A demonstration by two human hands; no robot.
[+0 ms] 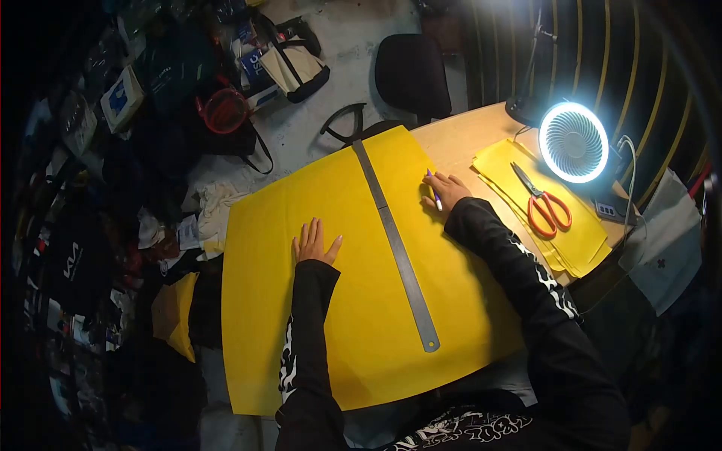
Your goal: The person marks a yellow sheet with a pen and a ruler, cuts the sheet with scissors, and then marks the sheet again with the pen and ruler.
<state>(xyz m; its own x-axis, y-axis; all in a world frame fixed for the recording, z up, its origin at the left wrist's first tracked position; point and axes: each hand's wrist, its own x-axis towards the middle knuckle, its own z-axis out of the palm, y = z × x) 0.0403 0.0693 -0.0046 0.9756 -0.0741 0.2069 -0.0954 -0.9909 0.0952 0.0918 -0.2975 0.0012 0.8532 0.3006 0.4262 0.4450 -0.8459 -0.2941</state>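
A large yellow sheet (271, 248) covers much of the table. Across it, between my hands, lies a long metal ruler (401, 259), running from the far edge toward me. My left hand (316, 242) rests flat on the sheet, left of the ruler, fingers spread and holding nothing. At the sheet's right edge, my right hand (448, 191) holds a purple pen (436, 197) with a white end. Red-handled scissors (547, 214) lie open on a stack of smaller yellow pieces (511, 169) to the right.
A lit round fan (574, 143) stands at the table's right back, beside a dark lamp base (524, 111) and a power strip (606, 210). Behind the table is a black chair (412, 74). A bag (289, 69) and a red basket (226, 110) are on the left.
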